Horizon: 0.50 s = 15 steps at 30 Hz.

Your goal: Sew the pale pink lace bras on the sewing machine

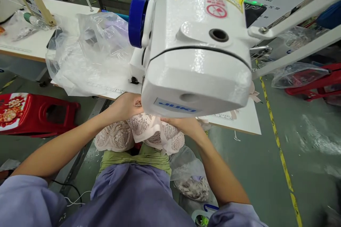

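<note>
A pale pink lace bra (114,136) hangs over the front edge of the sewing table, in front of my lap. My left hand (129,105) is closed on its upper edge at the left, with the fingertips partly behind the white sewing machine head (197,81). On the other side, my right hand (183,124) grips the bra's right part, and most of its fingers are hidden under the machine head. The needle area is out of sight behind the machine.
A clear plastic bag (87,53) covers the table's left part. Red stools (50,113) stand at left, with another at far right. Below right of the bra sits a bag of scraps (193,186). Yellow tape (277,134) marks the floor. A blue handwheel (137,21) juts from the machine.
</note>
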Available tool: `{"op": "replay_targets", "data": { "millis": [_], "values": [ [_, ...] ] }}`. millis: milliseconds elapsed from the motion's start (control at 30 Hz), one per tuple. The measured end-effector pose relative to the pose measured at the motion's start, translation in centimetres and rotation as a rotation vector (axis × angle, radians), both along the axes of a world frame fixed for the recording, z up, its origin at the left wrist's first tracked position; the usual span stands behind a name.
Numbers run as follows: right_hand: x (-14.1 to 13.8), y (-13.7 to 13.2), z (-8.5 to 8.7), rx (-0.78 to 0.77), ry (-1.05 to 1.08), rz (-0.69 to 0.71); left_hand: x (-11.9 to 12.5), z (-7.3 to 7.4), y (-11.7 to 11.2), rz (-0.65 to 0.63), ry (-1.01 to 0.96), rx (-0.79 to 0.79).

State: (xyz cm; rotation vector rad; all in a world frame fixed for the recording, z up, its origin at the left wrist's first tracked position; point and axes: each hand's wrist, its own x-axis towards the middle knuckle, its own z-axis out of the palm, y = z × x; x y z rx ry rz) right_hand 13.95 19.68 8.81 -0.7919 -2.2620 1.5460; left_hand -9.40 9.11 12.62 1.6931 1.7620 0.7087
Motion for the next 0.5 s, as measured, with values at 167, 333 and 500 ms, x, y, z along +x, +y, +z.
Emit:
{"op": "replay_targets", "data": {
  "millis": [167,333,500],
  "values": [
    [0.0,0.3,-0.2,0.027,0.022,0.017,-0.1,0.4,-0.2,-0.038,-0.064,0.019],
    [0.1,0.1,0.5,0.034,0.001,0.014,0.1,1.0,-0.3,-0.046,-0.053,0.019],
    [0.0,0.0,0.8,0.05,-0.017,-0.035,-0.1,0.6,-0.3,-0.02,-0.013,0.01]
  ]
}}
